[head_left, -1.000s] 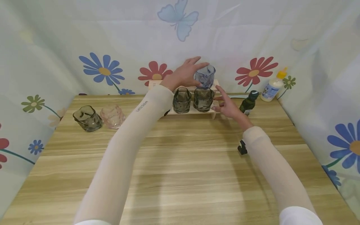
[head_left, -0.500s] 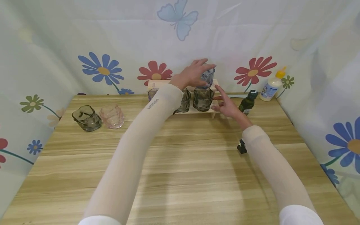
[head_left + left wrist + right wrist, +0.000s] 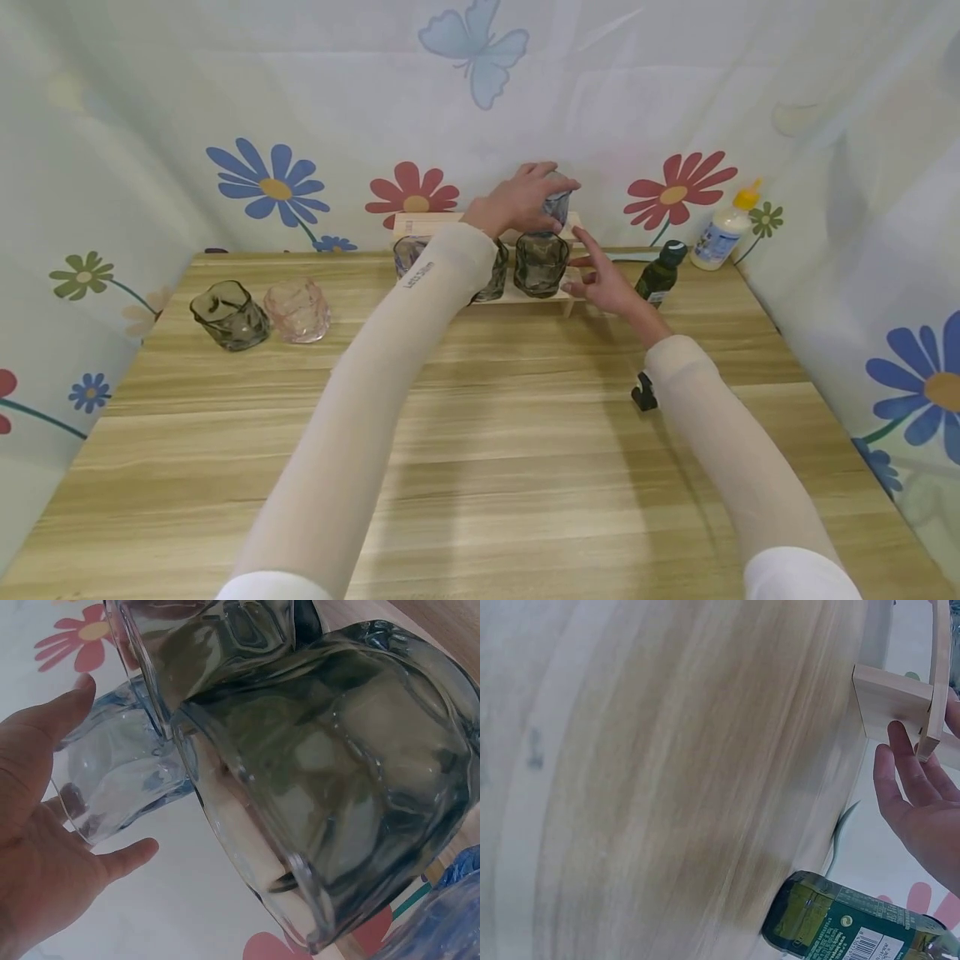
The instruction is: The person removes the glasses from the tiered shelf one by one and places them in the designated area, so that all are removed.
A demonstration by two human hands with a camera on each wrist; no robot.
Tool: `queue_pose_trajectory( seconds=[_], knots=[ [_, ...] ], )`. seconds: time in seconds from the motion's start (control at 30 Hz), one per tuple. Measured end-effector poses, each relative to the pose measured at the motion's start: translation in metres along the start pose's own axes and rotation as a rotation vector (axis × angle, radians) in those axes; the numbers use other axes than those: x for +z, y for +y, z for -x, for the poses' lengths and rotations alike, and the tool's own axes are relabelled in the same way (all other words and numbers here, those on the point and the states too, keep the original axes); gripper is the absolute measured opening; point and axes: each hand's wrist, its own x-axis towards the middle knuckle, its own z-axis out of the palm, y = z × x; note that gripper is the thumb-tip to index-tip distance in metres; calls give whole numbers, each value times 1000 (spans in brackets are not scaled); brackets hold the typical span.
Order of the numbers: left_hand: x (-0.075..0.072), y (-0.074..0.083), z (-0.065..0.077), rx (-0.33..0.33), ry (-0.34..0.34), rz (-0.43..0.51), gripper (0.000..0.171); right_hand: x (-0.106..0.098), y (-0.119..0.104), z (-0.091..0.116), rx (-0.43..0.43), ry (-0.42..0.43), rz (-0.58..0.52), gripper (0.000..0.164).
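- The left hand [image 3: 525, 200] has moved right along the rack [image 3: 420, 222] since the first frame, and now covers more of the blue glass [image 3: 557, 204].
- The glass itself looks barely shifted: it stands at the right of the upper, far step in all three head frames.
- I judge that the placing of this glass is at or near its end, with the hand lingering about it; whether it is about to let go cannot be told.
- In the left wrist view, the left hand's thumb and fingers are spread about the blue glass's mouth, one finger standing off its side; no firm pinch shows.
- The right hand [image 3: 609, 285] holds the same place as before, at the rack's right end, fingers spread and fairly straight. Whether they press the wood cannot be told.
- The violet glass [image 3: 407, 253] at the rack's left, hidden behind the sleeve in the first frame, shows in part now. The same sleeve now cuts across the middle dark glass [image 3: 496, 275], while the right dark glass [image 3: 542, 265] remains in plain sight on the near step.
- Unchanged: the pink glass [image 3: 297, 312] and another dark glass [image 3: 230, 315] side by side on the left, and the green bottle [image 3: 660, 275] on the right.
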Motion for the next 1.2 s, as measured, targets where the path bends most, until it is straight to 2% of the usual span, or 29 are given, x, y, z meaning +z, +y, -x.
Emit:
queue_pose_trajectory(
  seconds=[0.47,0.93,1.2],
  knots=[
    [1,3,-5,-41,-7,26,67,1,3,0,-13,8,3,94],
    [0,5,-11,-73,-11,51,66,0,1,0,20,17,9,95],
    [-1,8,-13,-94,-22,44,63,-1,1,-1,24,6,-24,96]
  ],
)
